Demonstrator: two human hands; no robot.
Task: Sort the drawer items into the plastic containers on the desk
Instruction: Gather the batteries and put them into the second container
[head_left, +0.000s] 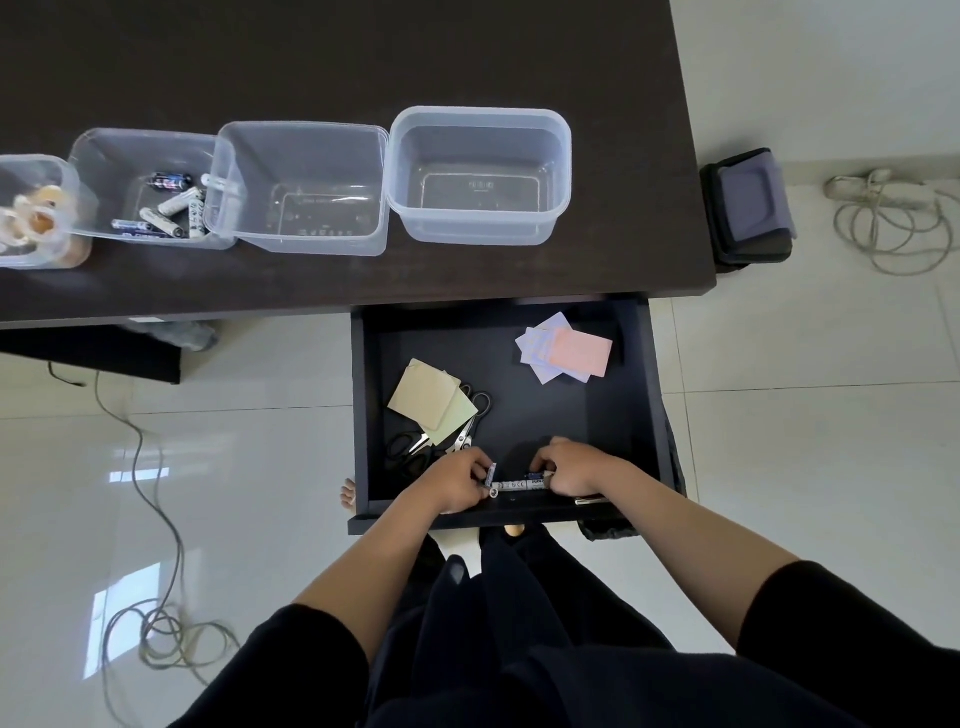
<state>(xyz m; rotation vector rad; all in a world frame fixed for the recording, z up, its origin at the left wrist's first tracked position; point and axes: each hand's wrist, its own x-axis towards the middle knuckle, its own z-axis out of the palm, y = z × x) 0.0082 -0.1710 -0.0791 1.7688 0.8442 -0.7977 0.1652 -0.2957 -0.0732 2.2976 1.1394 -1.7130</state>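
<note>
Two hands in the drawer (644, 395) at 6 o'clock, left hand (457, 480) pinching batteries (491, 475), right hand (569, 467) curled round batteries (535, 475), four containers (480, 176) on desk (363, 62) at 12 o'clock

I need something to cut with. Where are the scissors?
Head view: the scissors lie in the open drawer's left half, partly under yellow cards.

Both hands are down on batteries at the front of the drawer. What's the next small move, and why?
Probably lift both hands out and carry the batteries to the container with batteries, second from the left on the desk. The left hand pinches one battery, the right hand grips more beside the white battery, and that container already holds loose batteries.
</note>
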